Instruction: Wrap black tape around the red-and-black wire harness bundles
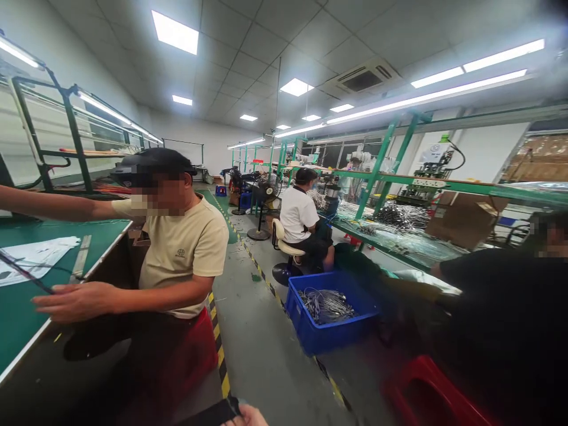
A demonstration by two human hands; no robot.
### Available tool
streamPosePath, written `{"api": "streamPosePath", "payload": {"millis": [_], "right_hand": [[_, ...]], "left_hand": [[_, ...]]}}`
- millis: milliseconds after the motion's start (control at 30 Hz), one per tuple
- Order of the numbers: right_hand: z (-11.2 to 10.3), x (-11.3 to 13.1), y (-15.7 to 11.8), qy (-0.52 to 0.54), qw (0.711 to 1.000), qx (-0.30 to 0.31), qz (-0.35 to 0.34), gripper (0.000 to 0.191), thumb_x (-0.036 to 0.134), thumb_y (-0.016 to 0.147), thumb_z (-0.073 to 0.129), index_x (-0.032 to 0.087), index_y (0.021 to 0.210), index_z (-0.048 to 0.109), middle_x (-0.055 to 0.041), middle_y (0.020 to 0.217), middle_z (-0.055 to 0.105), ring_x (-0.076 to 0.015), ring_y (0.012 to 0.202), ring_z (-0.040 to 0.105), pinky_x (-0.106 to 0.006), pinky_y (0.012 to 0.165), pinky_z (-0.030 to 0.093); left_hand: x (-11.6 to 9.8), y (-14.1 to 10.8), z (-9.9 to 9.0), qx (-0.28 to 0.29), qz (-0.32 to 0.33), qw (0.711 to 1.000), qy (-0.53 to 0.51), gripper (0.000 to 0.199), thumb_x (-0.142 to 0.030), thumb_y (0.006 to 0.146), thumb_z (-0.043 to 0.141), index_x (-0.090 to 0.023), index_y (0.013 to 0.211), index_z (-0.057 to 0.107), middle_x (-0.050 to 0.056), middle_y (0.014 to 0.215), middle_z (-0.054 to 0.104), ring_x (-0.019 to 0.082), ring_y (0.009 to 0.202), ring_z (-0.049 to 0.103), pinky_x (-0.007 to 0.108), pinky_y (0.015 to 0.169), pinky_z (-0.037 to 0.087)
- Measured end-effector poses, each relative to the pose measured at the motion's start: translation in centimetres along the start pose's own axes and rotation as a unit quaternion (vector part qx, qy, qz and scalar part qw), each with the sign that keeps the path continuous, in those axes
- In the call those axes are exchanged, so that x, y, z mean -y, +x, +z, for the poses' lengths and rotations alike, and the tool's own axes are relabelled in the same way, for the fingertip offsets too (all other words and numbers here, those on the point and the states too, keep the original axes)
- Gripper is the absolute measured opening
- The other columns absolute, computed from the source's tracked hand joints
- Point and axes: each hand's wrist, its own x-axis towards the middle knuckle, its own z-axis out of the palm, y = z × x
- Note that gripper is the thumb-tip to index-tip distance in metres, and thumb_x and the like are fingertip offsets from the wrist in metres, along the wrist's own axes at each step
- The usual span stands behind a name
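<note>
At the bottom edge, a little left of centre, part of one hand shows, apparently my right hand [252, 416]. Its fingers seem closed around the end of a long, dark object [210, 414], whose kind I cannot make out. The frame edge cuts off most of both. My left hand does not show. To the left, a seated person in a beige T-shirt [184, 242] has one hand by dark cables [27, 273] over a green-topped bench [22, 319]. A metal ruler [81, 258] and a white sheet [38, 255] lie on that bench.
A blue crate [306, 331] of metallic cables stands on the floor right of the aisle [248, 331]. A red stool [421, 384] is at lower right, beside a person in black [501, 313]. Farther off, a person in white [297, 213] sits near a standing fan [266, 192].
</note>
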Motion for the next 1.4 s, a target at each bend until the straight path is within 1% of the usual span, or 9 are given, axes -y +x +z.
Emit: {"api": "streamPosePath", "payload": {"millis": [67, 133, 167, 233, 333, 467, 833, 1167, 1400], "right_hand": [[0.4, -0.1, -0.3, 0.01, 1.0, 0.009, 0.019, 0.019, 0.029, 0.08, 0.049, 0.011, 0.082, 0.057, -0.0027, 0.074, 0.061, -0.0123, 0.07, 0.058, -0.032, 0.067, 0.05], [0.7, 0.0, -1.2, 0.022, 0.999, 0.008, 0.032, 0.02, 0.021, 0.081, 0.046, 0.012, 0.066, 0.056, -0.0014, 0.057, 0.059, -0.0114, 0.059, 0.059, -0.03, 0.064, 0.05], [0.9, 0.2, -1.8, 0.026, 0.999, 0.005, 0.04, 0.024, 0.018, 0.081, 0.044, 0.012, 0.06, 0.054, -0.0012, 0.051, 0.058, -0.0109, 0.054, 0.058, -0.028, 0.063, 0.05], [1.2, 0.6, -2.9, 0.026, 0.998, -0.005, 0.062, 0.028, 0.015, 0.082, 0.041, 0.012, 0.056, 0.052, -0.0018, 0.048, 0.059, -0.0094, 0.052, 0.059, -0.024, 0.064, 0.051], [1.9, 1.5, -3.9, 0.02, 0.996, -0.01, 0.086, 0.024, 0.013, 0.082, 0.039, 0.01, 0.064, 0.055, -0.0034, 0.056, 0.063, -0.0096, 0.059, 0.062, -0.025, 0.067, 0.051], [2.8, 2.1, -4.6, 0.014, 0.995, -0.01, 0.102, 0.022, 0.012, 0.082, 0.038, 0.009, 0.071, 0.056, -0.0053, 0.066, 0.067, -0.011, 0.073, 0.064, -0.029, 0.073, 0.051], [3.1, 2.2, -5.2, 0.028, 0.994, -0.019, 0.104, 0.026, 0.011, 0.082, 0.037, 0.009, 0.069, 0.058, -0.0082, 0.071, 0.067, -0.0146, 0.079, 0.064, -0.033, 0.082, 0.05], [3.0, 2.7, -5.5, 0.025, 0.994, -0.007, 0.103, 0.019, 0.014, 0.081, 0.04, 0.012, 0.077, 0.058, -0.0052, 0.074, 0.067, -0.0144, 0.083, 0.063, -0.04, 0.092, 0.043], [2.6, 2.5, -5.5, 0.031, 0.994, -0.005, 0.105, 0.018, 0.014, 0.081, 0.04, 0.013, 0.077, 0.057, -0.0034, 0.07, 0.067, -0.0142, 0.079, 0.063, -0.039, 0.089, 0.045]], "left_hand": [[3.4, -1.5, -4.8, -0.002, 0.014, 1.0, -0.004, 0.06, -0.024, 0.084, 0.001, -0.03, 0.114, 0.052, -0.001, 0.116, 0.057, 0.025, 0.111, 0.044, 0.041, 0.074, 0.045], [7.3, -3.6, -9.9, -0.044, 0.007, 0.999, -0.014, 0.044, -0.028, 0.084, 0.02, -0.031, 0.119, 0.047, 0.004, 0.122, 0.053, 0.026, 0.112, 0.046, 0.04, 0.079, 0.048], [9.0, -4.8, -11.7, -0.064, 0.011, 0.998, -0.025, 0.043, -0.026, 0.083, 0.029, -0.026, 0.123, 0.042, 0.008, 0.123, 0.052, 0.026, 0.111, 0.047, 0.04, 0.082, 0.049], [11.2, -7.0, -13.1, -0.108, 0.032, 0.992, -0.051, 0.049, -0.021, 0.08, 0.04, -0.013, 0.128, 0.033, 0.017, 0.121, 0.051, 0.026, 0.11, 0.049, 0.039, 0.086, 0.048], [11.4, -8.4, -11.5, -0.13, 0.061, 0.988, -0.06, 0.04, -0.013, 0.083, 0.036, -0.005, 0.122, 0.037, 0.015, 0.102, 0.059, 0.019, 0.097, 0.058, 0.036, 0.086, 0.048], [10.0, -8.6, -9.5, -0.118, 0.075, 0.99, -0.018, 0.019, -0.006, 0.081, 0.037, -0.006, 0.091, 0.053, 0.006, 0.072, 0.061, 0.012, 0.071, 0.062, 0.027, 0.076, 0.051], [9.7, -9.2, -9.9, -0.074, 0.093, 0.991, -0.058, 0.02, -0.014, 0.08, 0.039, -0.01, 0.085, 0.057, 0.012, 0.09, 0.064, 0.019, 0.089, 0.06, 0.034, 0.077, 0.052], [9.4, -9.1, -10.3, -0.11, 0.104, 0.986, 0.065, 0.017, -0.009, 0.079, 0.041, -0.01, 0.079, 0.058, 0.009, 0.079, 0.064, 0.016, 0.076, 0.063, 0.029, 0.07, 0.053], [9.3, -9.4, -10.9, -0.071, 0.051, 0.996, -0.005, 0.021, -0.012, 0.08, 0.037, -0.01, 0.075, 0.058, 0.009, 0.077, 0.064, 0.018, 0.082, 0.062, 0.033, 0.076, 0.053]]}}
